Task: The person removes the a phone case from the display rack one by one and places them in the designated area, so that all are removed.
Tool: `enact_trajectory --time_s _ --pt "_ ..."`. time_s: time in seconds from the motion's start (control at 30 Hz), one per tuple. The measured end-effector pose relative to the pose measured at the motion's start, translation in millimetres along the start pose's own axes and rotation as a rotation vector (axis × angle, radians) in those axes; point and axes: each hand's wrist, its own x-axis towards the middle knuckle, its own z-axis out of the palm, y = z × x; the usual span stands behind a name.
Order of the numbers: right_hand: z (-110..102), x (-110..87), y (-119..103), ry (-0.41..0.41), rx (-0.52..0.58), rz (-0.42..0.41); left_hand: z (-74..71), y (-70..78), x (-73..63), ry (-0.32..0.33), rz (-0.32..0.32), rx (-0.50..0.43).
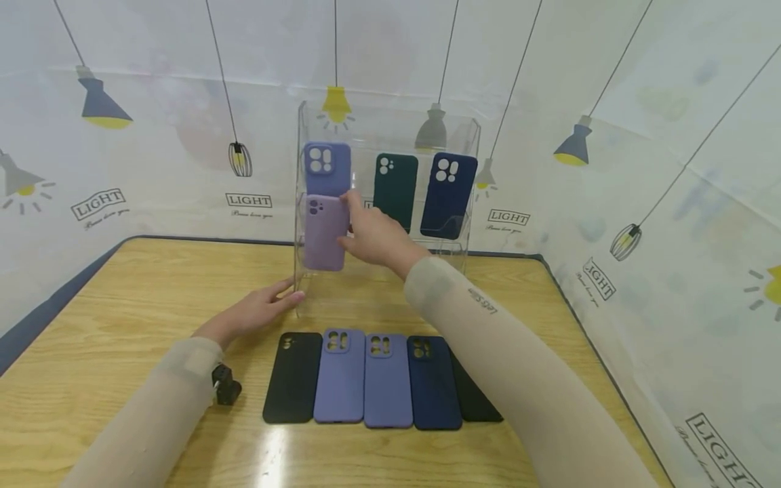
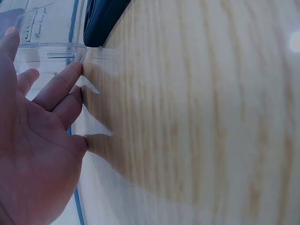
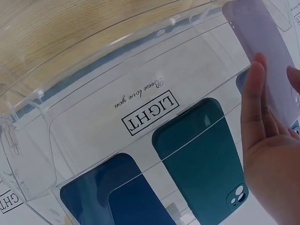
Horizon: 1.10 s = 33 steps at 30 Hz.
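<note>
My right hand [image 1: 381, 234] grips a light purple phone case [image 1: 325, 234] by its right edge, fingers along the side and thumb near the front. The case stands upright at the left of a clear acrylic display stand [image 1: 390, 122], overlapping a blue-purple case [image 1: 328, 163] behind it. In the right wrist view, the light purple case [image 3: 267, 42] tilts beside the fingers [image 3: 253, 108]. My left hand [image 1: 259, 312] rests on the table with extended fingers at the stand's lower left edge; in the left wrist view, fingertips [image 2: 70, 75] are right at its clear base.
A dark green case [image 1: 396, 190] and a navy case [image 1: 449, 196] stand in the display's upper tier. Several cases lie in a row before it, including a black case [image 1: 293, 379] and a purple case [image 1: 339, 379]. A small black object [image 1: 226, 385] is by the left wrist.
</note>
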Motion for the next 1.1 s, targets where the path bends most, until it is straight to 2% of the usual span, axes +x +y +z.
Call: enact_trajectory --time_s 0.2,0.33,0.67,1.0,1.1 --pt "0 -4.3 -1 0.085 0.105 -0.042 0.7 0.0 -0.8 -0.012 -0.016 -0.016" --pt "4 -6.4 -2 0.123 0.135 -0.079 0.3 -1.7 -1.0 -0.017 -0.014 -0.015" --pt "5 -14.0 2 0.190 0.044 -0.150 2.3 1.6 -0.7 -0.010 0.006 -0.015" --pt "-32 -52.0 25 0.324 0.111 -0.201 4.4 1.4 0.0 0.003 -0.004 -0.012" --pt "-39 -69.1 38 0.332 0.160 -0.173 3.7 1.2 -0.8 0.006 -0.007 -0.002"
